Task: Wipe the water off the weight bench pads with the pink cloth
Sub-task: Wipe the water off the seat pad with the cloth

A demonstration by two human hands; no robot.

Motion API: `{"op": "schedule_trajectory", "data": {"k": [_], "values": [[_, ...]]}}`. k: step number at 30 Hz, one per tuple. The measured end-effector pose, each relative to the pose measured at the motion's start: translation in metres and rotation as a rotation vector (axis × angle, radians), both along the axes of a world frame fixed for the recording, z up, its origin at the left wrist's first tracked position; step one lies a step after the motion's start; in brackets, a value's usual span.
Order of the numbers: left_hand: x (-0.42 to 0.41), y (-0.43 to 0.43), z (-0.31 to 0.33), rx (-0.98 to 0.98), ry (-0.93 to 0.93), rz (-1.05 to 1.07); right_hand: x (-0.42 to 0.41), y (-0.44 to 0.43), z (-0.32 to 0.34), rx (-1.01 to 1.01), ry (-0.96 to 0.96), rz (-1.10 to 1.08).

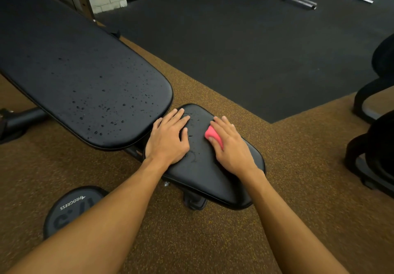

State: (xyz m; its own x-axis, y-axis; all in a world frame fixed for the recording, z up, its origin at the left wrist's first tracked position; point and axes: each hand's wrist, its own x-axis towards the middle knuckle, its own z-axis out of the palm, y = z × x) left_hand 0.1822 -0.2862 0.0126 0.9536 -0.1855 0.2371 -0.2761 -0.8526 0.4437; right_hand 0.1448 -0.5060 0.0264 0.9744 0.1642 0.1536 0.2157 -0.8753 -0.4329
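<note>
Most pink cloth [213, 135] — under right hand [231, 148]

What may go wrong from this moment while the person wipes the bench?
1. The pink cloth shows only as a small bunch under the right hand, so it may smear water over the seat pad instead of lifting it.
2. The left hand rests flat on the same pad and may cover wet spots.
3. The back pad carries many droplets, which could easily be left unwiped.

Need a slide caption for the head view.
Right hand presses the pink cloth on the seat pad while left hand rests flat beside it; droplets cover the back pad.
</note>
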Motion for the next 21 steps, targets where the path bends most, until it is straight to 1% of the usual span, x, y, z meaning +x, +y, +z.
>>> {"op": "schedule_trajectory", "data": {"k": [2,4,8,10,13,16,18,21], "values": [[0.0,0.0,0.001,-0.004,0.0,-0.001,0.011,0.014,0.0,0.005,0.025,-0.085],[0.0,0.0,0.001,-0.002,-0.001,-0.006,0.011,0.029,0.0,0.014,0.025,-0.075],[-0.001,0.0,0.002,-0.012,0.004,-0.001,-0.018,0.023,0.003,-0.008,0.027,0.139],[-0.001,0.0,0.003,-0.014,0.007,0.001,-0.028,0.006,0.004,-0.026,0.021,0.173],[0.0,0.0,0.002,-0.007,0.01,0.001,-0.019,-0.004,0.002,-0.001,0.021,0.023],[0.0,0.0,0.001,-0.008,0.01,0.0,-0.005,0.016,0.002,0.029,0.035,-0.105],[0.0,-0.001,0.001,-0.004,0.006,0.003,-0.007,0.029,0.001,0.035,0.028,-0.093],[0.0,0.0,0.0,0.003,-0.003,0.004,-0.023,0.029,0.003,0.024,0.029,-0.017]]}}
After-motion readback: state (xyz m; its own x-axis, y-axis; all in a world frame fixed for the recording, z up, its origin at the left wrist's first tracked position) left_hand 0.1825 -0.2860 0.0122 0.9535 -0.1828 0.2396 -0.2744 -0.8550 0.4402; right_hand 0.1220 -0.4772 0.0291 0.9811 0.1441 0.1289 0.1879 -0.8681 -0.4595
